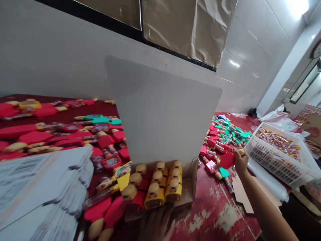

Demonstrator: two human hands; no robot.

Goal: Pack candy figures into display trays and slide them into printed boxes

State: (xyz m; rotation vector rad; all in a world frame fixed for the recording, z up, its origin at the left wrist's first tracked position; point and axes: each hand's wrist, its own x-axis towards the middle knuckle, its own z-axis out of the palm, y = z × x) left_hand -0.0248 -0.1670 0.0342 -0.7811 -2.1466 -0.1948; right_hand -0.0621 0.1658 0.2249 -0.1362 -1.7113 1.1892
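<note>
An open cardboard box (189,187) with a raised white lid (165,120) holds rows of red and yellow items topped with tan bear-like heads; its right end shows bare cardboard. My left hand (156,222) lies against the near side of the box, dim and blurred, its fingers spread. To the right, my right hand (241,160) is closed on a red item (227,160) with a tan head, held above the pile of red and green items (215,142).
Flat white printed cartons (42,194) are stacked at the left, with many red items behind them. A white basket (273,157) of small tubes stands at the right, beside a plastic roll (268,180) and flat cardboard (247,197). A wall rises behind.
</note>
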